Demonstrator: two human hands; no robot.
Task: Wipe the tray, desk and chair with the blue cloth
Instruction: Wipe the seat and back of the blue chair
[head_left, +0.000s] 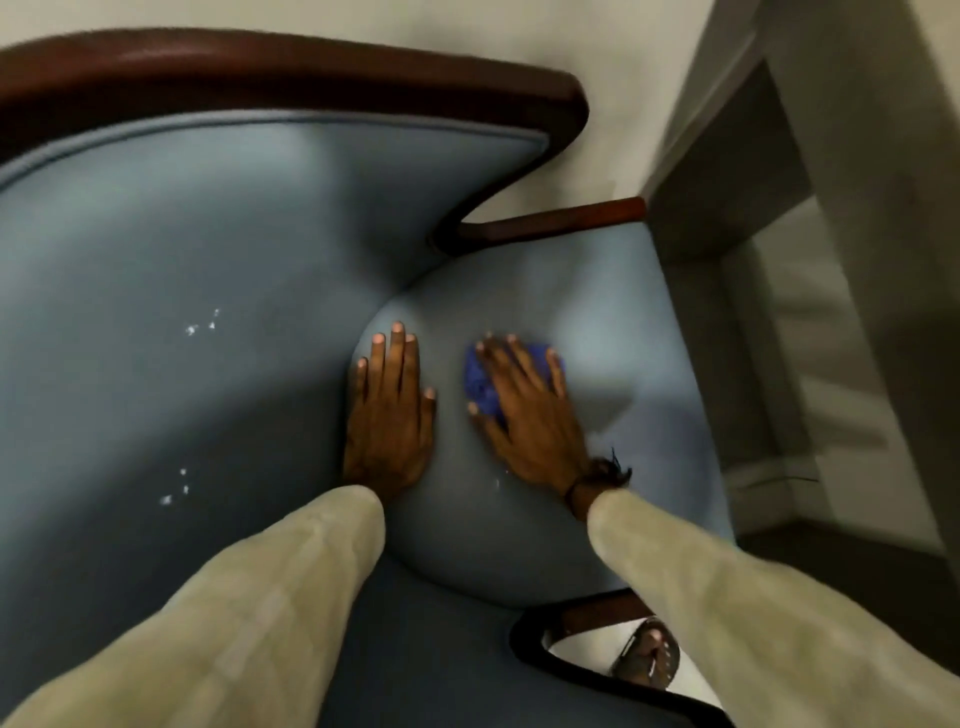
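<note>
Home or hotel room: upholstered blue armchair (218, 270) with dark wood frame, cream wall (613, 41)

No text, label, brand, number or sign can be read anywhere in the frame, from the upper left to the lower right.

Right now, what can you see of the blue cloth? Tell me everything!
The blue cloth is a deep, purplish blue, darker than the pale blue chair seat it lies on. It looks soft and bunched up. Most of it is hidden under the right hand, which presses on it with spread, straight fingers; only bits peek out between and around them. It is blurry.
</note>
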